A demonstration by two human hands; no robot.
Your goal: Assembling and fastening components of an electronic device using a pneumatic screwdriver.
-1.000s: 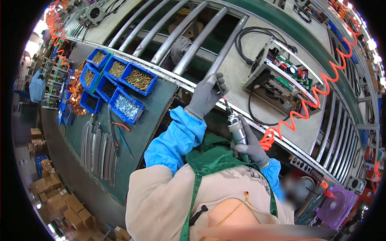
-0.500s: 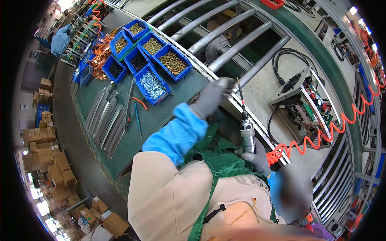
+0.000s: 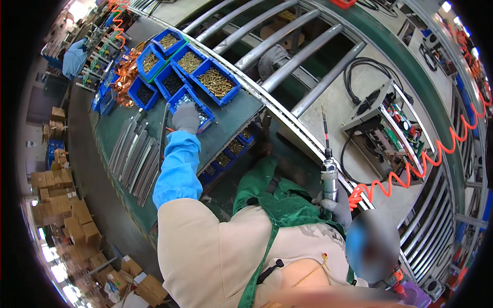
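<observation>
- I see the left hand in a blue bin with silver parts (finger grip: I can't tell).
- Right of that bin, the right hand grasps a screwdriver.

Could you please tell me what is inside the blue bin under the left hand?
Small silver metal pieces show around the left hand; anything beneath it is covered.

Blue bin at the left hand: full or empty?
Not empty: in the blue bin, silvery parts show beside the left hand. How full, I cannot tell: the hand covers some.
</observation>
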